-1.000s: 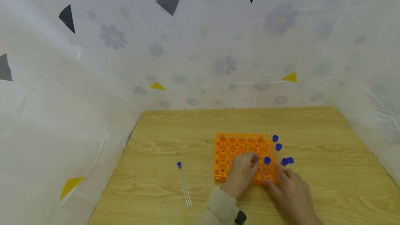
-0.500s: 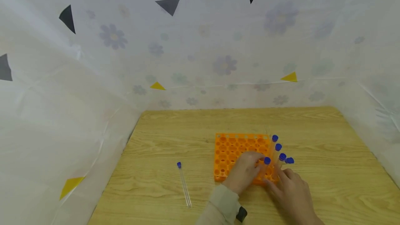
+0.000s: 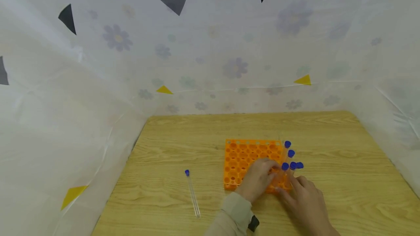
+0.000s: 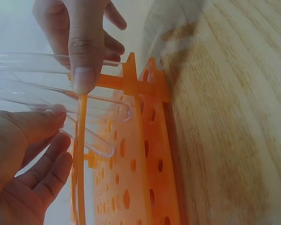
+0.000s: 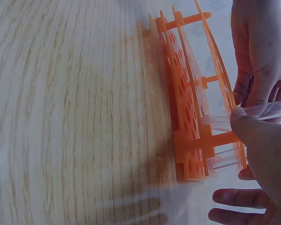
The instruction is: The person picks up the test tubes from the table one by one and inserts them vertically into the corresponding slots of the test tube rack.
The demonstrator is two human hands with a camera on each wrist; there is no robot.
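Observation:
An orange test tube rack (image 3: 237, 159) stands on the table, with several blue-capped clear test tubes (image 3: 291, 153) in its right end, leaning right. My left hand (image 3: 257, 180) reaches over the rack and pinches a test tube (image 3: 285, 166) between thumb and fingers. In the left wrist view this left hand (image 4: 35, 159) is at the lower left, beside the slanted tube ends (image 4: 100, 143) inside the rack. My right hand (image 3: 308, 201) grips the rack's near right corner. In the right wrist view its thumb presses the top edge of the rack (image 5: 192, 112), fingers past the end.
A single blue-capped test tube (image 3: 193, 196) lies on the wooden table (image 3: 170, 141), left of the rack. Pale flower-patterned sheeting (image 3: 203, 54) closes in the back and both sides.
My left fingers have moved right and taken hold of the nearest test tube, whose cap has shifted right. Neighbouring caps have shifted left. My right hand stays at the rack's corner.

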